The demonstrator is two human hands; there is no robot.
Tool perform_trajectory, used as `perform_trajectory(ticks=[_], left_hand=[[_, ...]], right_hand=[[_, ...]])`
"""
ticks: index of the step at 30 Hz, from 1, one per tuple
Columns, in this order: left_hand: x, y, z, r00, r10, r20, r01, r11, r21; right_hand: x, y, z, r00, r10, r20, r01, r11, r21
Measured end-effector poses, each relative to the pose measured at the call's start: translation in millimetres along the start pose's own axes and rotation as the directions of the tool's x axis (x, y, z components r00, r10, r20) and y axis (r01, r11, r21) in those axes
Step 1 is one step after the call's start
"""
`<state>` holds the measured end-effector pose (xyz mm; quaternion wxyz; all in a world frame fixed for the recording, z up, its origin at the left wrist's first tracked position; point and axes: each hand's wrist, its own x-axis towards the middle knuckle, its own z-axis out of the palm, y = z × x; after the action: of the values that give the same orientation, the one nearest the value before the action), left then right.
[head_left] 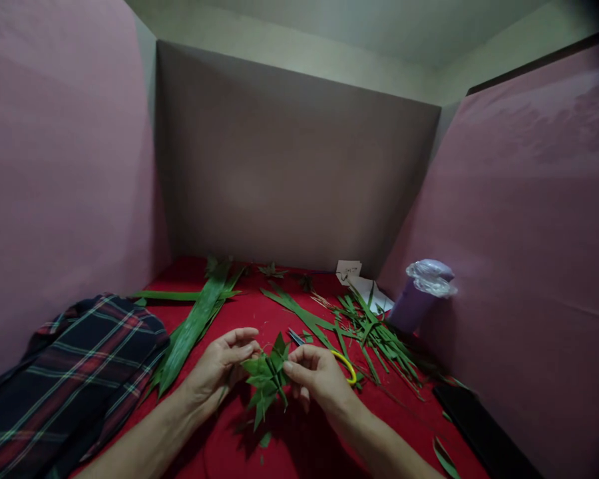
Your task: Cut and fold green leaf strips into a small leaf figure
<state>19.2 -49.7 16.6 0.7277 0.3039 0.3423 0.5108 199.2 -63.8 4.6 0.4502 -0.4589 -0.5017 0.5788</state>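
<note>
A small star-shaped piece folded from green leaf strips (266,382) is held over the red cloth (279,313) between both hands. My left hand (220,370) cups its left side, thumb and fingers pinched on the leaf points. My right hand (315,376) pinches its right edge with thumb and forefinger. Scissors with a yellow handle (343,363) lie on the cloth right behind my right hand.
Long green leaves (194,322) lie at the left, a heap of cut leaf strips (374,332) at the right. A plaid cloth (74,372) sits at the far left, a purple cup covered with plastic (421,295) and white paper (363,279) at the back right. Cardboard walls enclose the space.
</note>
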Motion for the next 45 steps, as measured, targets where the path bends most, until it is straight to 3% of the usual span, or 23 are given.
perform_trajectory(ticks=[4,6,9,14,17,21,27,32,35,39,45], left_hand=[[2,1,-0.7,0.976,0.213,-0.039,-0.193,0.936,0.296],[2,2,0.3,0.926,0.375,-0.029,-0.312,0.809,0.497],[0,-1,4.1,0.857,0.515,-0.005,-0.396,0.665,0.633],[-2,-15,9.6,0.947,0.321,0.016,-0.262,0.741,0.618],[0,-24,9.1,0.972,0.23,0.052,-0.215,0.773,0.597],[2,-24,7.5,0.975,0.218,0.045,-0.205,0.797,0.569],[1,-10,7.6,0.935,0.349,-0.061,-0.257,0.786,0.563],[-1,-9,8.8,0.982,0.164,0.091,-0.187,0.878,0.441],[6,-9,3.8,0.971,0.186,0.149,-0.229,0.905,0.359],[19,-4,-9.9,0.933,0.306,0.187,-0.356,0.855,0.378],[24,-2,-18.2,0.955,0.258,0.144,-0.295,0.861,0.415]], right_hand=[[-2,2,-6,0.998,0.019,-0.052,-0.017,0.999,0.037],[-4,4,-9,0.996,0.034,-0.082,-0.029,0.998,0.059],[-4,9,-14,0.992,0.044,-0.117,-0.034,0.996,0.085],[0,20,-16,0.992,0.057,-0.113,-0.045,0.993,0.104],[0,23,-14,0.993,0.05,-0.111,-0.038,0.993,0.11],[-3,21,-11,0.993,0.023,-0.115,-0.011,0.994,0.106],[-8,15,-10,0.982,-0.072,-0.176,0.098,0.985,0.145],[-11,8,-10,0.964,-0.136,-0.228,0.183,0.963,0.199],[-12,12,-6,0.987,-0.09,-0.13,0.113,0.976,0.186],[-11,25,-1,1.0,-0.013,-0.029,0.017,0.992,0.128],[-10,33,3,1.0,0.009,0.018,-0.01,0.996,0.088]])
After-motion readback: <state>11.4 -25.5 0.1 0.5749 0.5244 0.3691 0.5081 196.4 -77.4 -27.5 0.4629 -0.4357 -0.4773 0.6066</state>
